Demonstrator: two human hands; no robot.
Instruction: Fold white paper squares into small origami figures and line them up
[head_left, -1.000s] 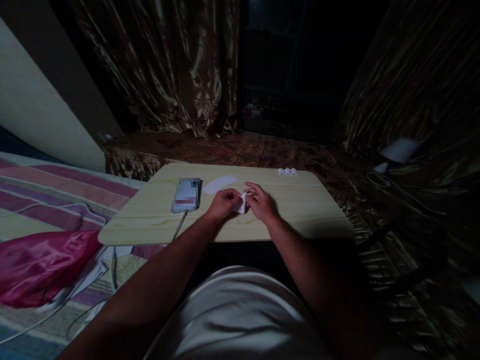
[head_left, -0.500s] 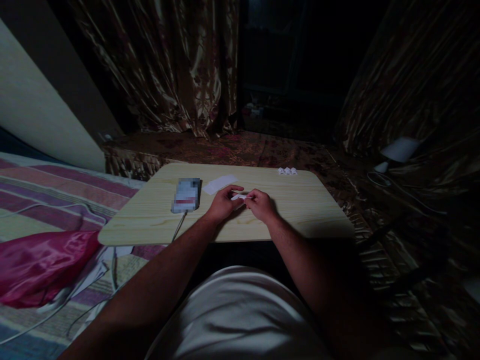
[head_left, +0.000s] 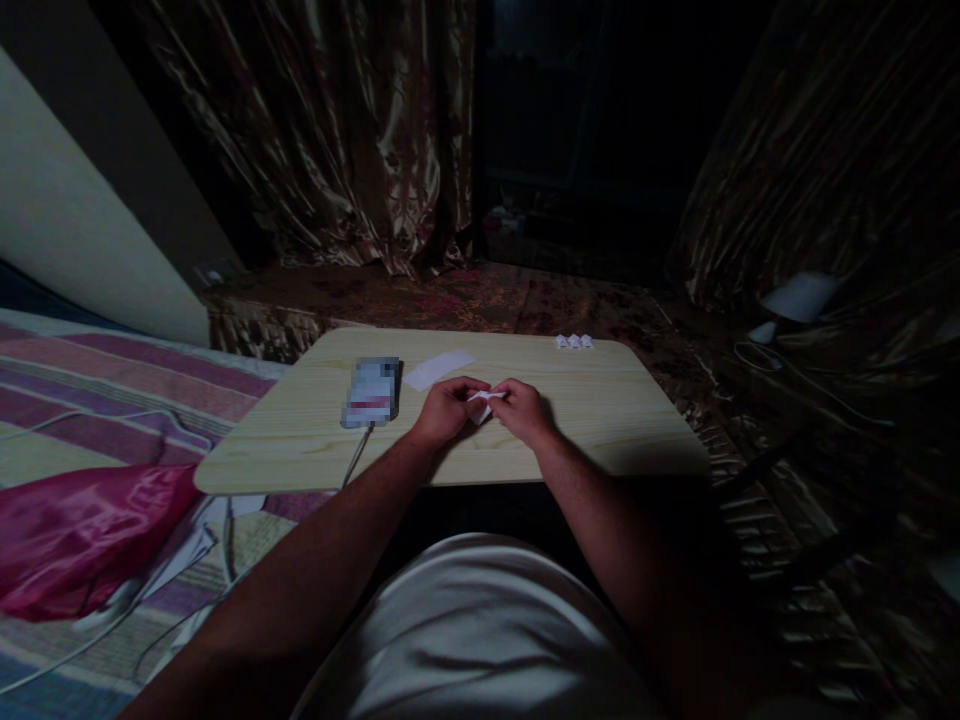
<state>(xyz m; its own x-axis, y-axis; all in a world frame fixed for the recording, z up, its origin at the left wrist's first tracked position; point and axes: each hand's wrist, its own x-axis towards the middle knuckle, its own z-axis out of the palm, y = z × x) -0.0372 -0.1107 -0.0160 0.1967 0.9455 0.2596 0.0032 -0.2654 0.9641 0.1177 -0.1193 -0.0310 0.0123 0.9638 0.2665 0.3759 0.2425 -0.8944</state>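
Observation:
My left hand [head_left: 444, 410] and my right hand [head_left: 526, 410] meet over the middle of a light wooden lap table [head_left: 615, 420]. Both pinch a small folded piece of white paper [head_left: 480, 404] between their fingertips, just above the tabletop. A flat white paper strip [head_left: 440, 368] lies just beyond my left hand. A phone [head_left: 371, 391] rests to the left of it, with a cable running off the near edge. Three tiny folded white paper pieces [head_left: 574, 342] sit in a row at the table's far edge.
A striped bedspread [head_left: 97, 390] with a shiny pink bag [head_left: 75, 535] and white cables lies to the left. Dark patterned curtains [head_left: 337, 130] hang behind the table. A white lamp-like object [head_left: 795, 300] and a cord sit at the right in the dark.
The paper stood upright between my fingers a second ago, then was turned flatter; now both hands are pressed closer together around it. The hands stayed over the same spot.

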